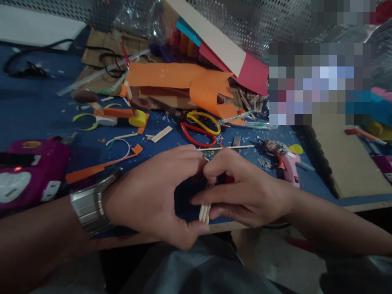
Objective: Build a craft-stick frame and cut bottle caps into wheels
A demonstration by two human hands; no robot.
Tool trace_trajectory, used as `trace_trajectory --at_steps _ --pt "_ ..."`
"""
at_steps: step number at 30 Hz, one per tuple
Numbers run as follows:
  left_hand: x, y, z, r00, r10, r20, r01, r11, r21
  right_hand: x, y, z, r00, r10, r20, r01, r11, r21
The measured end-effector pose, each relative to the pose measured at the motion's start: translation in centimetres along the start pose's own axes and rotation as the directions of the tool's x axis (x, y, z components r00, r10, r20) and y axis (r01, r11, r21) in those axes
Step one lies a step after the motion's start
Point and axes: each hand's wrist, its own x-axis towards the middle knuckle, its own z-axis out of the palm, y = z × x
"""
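Observation:
A small bundle of pale wooden sticks (pixel 204 213), lying side by side, is held between my hands at the table's front edge. My left hand (pixel 150 190), with a metal watch on its wrist, has its thumb at the near end of the bundle and its fingers curled round the far end. Closed over the bundle from the right is my right hand (pixel 245 190); its fingers partly hide the sticks. Just beyond my fingers lies a single thin stick (pixel 241 147). Scissors (pixel 200 128) with red and yellow handles rest behind it.
A pink glue gun (pixel 289 165) lies to the right, near a brown cardboard sheet (pixel 352 163). A purple device (pixel 36 171) with a lit red light stands at left. Orange paper (pixel 171 75), short stick pieces (pixel 161 134) and scraps cover the blue table (pixel 33 106) behind.

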Motion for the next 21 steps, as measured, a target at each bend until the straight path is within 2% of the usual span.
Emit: trace_trajectory --at_steps 4,8,13,21 --pt "-0.3 0.2 -0.2 0.998 -0.035 0.051 0.036 0.999 -0.018 -0.2 0.8 -0.8 1.000 0.014 -0.026 -0.014 1.000 -0.008" --pt "-0.5 0.1 0.1 0.998 -0.017 0.068 0.020 0.998 -0.055 -0.2 1.1 -1.3 1.000 0.008 0.022 -0.009 1.000 0.029" --pt "-0.6 -0.1 0.4 0.996 -0.004 0.085 0.010 0.997 -0.075 -0.2 1.0 -1.1 0.996 0.011 0.091 -0.018 0.997 0.076" --pt "-0.4 -0.1 0.2 0.997 0.003 0.083 -0.001 0.999 -0.034 0.0 0.9 -0.9 0.995 0.042 0.089 -0.048 0.997 0.067"
